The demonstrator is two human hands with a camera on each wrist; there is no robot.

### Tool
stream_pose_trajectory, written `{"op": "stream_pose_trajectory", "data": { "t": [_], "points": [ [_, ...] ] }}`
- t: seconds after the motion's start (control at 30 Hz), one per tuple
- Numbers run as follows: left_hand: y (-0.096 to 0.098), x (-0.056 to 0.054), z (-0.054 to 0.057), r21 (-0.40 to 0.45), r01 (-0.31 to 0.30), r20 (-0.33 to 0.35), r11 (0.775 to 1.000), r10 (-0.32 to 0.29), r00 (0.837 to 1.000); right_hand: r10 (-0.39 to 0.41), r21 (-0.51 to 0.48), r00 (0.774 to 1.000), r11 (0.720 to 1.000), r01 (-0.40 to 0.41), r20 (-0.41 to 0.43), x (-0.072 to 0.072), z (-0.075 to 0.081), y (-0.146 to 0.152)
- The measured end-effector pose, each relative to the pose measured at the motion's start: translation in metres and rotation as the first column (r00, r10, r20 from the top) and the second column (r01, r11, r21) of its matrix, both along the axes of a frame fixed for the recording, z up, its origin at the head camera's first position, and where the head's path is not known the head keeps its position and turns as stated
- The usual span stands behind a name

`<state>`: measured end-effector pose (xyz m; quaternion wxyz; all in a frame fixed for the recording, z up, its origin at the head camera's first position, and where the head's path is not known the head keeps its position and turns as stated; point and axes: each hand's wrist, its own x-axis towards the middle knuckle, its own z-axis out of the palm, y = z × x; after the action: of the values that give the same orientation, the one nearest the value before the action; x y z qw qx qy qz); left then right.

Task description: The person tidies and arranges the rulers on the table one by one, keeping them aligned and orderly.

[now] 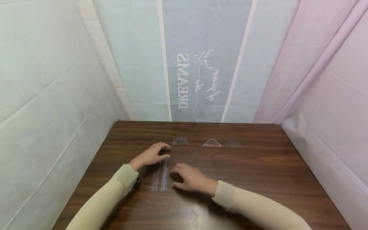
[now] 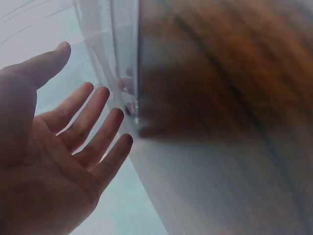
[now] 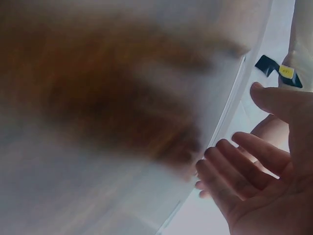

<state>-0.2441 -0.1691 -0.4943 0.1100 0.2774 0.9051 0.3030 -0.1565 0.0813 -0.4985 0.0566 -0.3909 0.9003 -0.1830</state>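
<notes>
While two clear rulers (image 1: 155,180) lie flat, the wood-grain table (image 1: 258,179) shows through

Although both straight plastic rulers bear markings, these are too small to read. The left hand (image 1: 153,155), thumb and fingers parted wide and empty, is at their far ends; whether it touches them cannot be told. The right hand (image 1: 191,177), empty and loosely curved, is just beside them. Farther back lie a semicircular protractor (image 1: 180,141), a triangular set square (image 1: 212,145) and a second protractor (image 1: 233,143). White capitals on the creased pastel cloth (image 1: 198,32) spell DREAMS, sideways.
</notes>
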Motion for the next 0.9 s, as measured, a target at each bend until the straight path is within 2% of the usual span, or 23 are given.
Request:
{"op": "stream_pose_trajectory", "data": {
  "t": [0.17, 0.37, 0.7, 0.9],
  "points": [
    [0.007, -0.005, 0.006, -0.006, -0.055, -0.014, 0.998, 0.055, 0.998, -0.042, -0.046, 0.999, 0.998, 0.042, 0.004, -0.014, 0.005, 0.006],
    [0.012, -0.013, 0.009, -0.019, -0.092, -0.031, 0.996, 0.091, 0.995, -0.1, -0.064, 0.995, 0.993, 0.101, 0.015, -0.036, 0.008, 0.011],
    [0.021, -0.035, 0.011, -0.049, -0.1, -0.029, 0.994, 0.098, 0.995, -0.2, -0.072, 0.98, 0.977, 0.201, 0.016, -0.079, 0.001, 0.022],
    [0.031, -0.045, 0.012, -0.114, -0.096, -0.037, 0.989, 0.092, 0.995, -0.248, -0.044, 0.968, 0.967, 0.249, 0.034, -0.105, -0.002, 0.022]
  ]
}}
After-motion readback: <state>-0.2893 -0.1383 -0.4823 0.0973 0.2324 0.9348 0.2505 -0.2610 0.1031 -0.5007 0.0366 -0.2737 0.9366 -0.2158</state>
